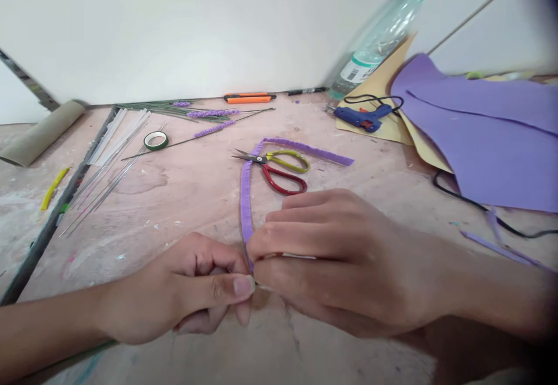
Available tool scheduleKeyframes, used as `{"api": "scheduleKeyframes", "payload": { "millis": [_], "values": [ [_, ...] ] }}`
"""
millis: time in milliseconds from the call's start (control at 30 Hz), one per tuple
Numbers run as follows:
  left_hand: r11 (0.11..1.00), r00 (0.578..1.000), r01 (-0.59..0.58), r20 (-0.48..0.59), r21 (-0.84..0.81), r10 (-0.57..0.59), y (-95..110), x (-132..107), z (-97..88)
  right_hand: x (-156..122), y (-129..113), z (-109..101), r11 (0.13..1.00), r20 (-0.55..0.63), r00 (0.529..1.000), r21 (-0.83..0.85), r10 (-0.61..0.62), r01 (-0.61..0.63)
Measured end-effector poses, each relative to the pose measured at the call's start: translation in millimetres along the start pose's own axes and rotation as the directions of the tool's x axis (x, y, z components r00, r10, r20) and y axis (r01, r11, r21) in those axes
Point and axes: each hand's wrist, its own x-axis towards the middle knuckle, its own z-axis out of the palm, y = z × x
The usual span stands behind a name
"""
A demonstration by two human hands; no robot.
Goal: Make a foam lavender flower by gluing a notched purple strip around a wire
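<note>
In front of me both hands meet with their fingertips nearly touching. My left hand (200,286) is closed in a pinch on a thin green stem, mostly hidden by the fingers; a length of green shows under the forearm. My right hand (322,257) is closed too, its thumb and forefinger pinching the near end of a narrow purple strip (246,199) with a fringed edge. From there the strip runs away over the table and bends right. Scissors (285,171) with one yellow and one red handle lie across the strip, blades apart.
Left lie a roll of green tape (156,140), clear glue sticks (117,135), thin wires (104,184) and a cardboard tube (43,132). Behind are purple-wrapped stems (213,114) and an orange cutter (249,98). Right are a blue glue gun (364,117), bottle (379,42) and purple sheets (483,146).
</note>
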Motion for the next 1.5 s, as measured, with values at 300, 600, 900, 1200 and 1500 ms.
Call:
{"api": "scheduleKeyframes", "payload": {
  "millis": [300,600,900,1200,1500],
  "values": [
    [1.000,1.000,-0.021,0.005,0.011,0.021,-1.2,-1.8,-0.3,-2.0,-2.8,5.7,1.000,-0.082,0.997,-0.006,0.002,-0.002],
    [0.999,0.997,-0.047,-0.055,0.014,0.048,-1.6,-1.1,1.7,-1.9,-3.8,7.5,1.000,-0.103,0.995,-0.017,0.017,-0.019],
    [0.996,0.992,-0.042,-0.118,0.077,0.051,0.8,-0.3,3.6,-3.6,17.2,-13.6,0.993,0.043,0.994,-0.068,0.101,-0.098],
    [0.983,0.940,-0.073,-0.318,0.170,0.125,-1.5,3.1,1.1,-10.2,76.0,-0.4,0.619,0.225,0.584,-0.417,0.780,-0.666],
    [0.985,0.918,-0.172,-0.361,0.010,0.164,2.9,3.6,3.9,-13.7,84.2,1.7,0.629,0.229,0.586,-0.312,0.777,-0.712]
  ]
}}
